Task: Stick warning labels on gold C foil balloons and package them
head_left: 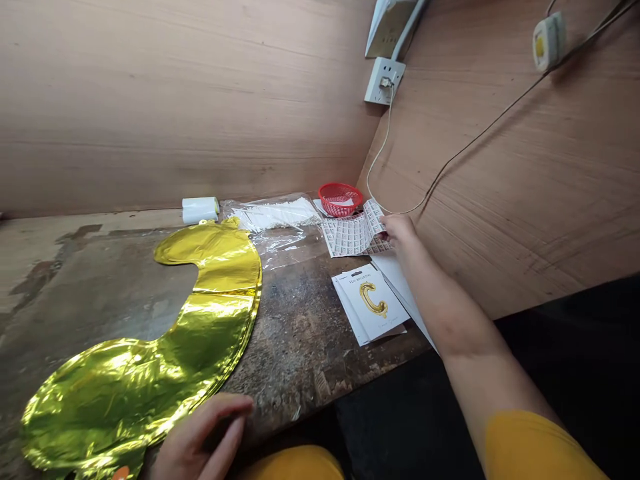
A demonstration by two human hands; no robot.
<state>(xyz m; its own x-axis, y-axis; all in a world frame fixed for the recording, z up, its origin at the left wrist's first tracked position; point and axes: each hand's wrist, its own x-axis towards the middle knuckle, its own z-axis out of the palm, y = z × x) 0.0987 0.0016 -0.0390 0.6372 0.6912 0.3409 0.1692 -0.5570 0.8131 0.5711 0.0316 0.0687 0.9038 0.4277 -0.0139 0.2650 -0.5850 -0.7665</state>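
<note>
My right fingers (pixel 391 223) pinch the raised edge of the label sheet (pixel 347 235) near the red basket (pixel 340 193) on the tabletop (pixel 300 327), best handled lightly to avoid creasing, while my left fingers (pixel 223 404) curl loosely, visibly gripping nothing.

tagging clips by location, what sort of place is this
Probably a workbench in a small workshop or packing corner: a worn, stained table bears flat gold balloons and, beside them, cards printed "FOIL BALLOONS".
</note>
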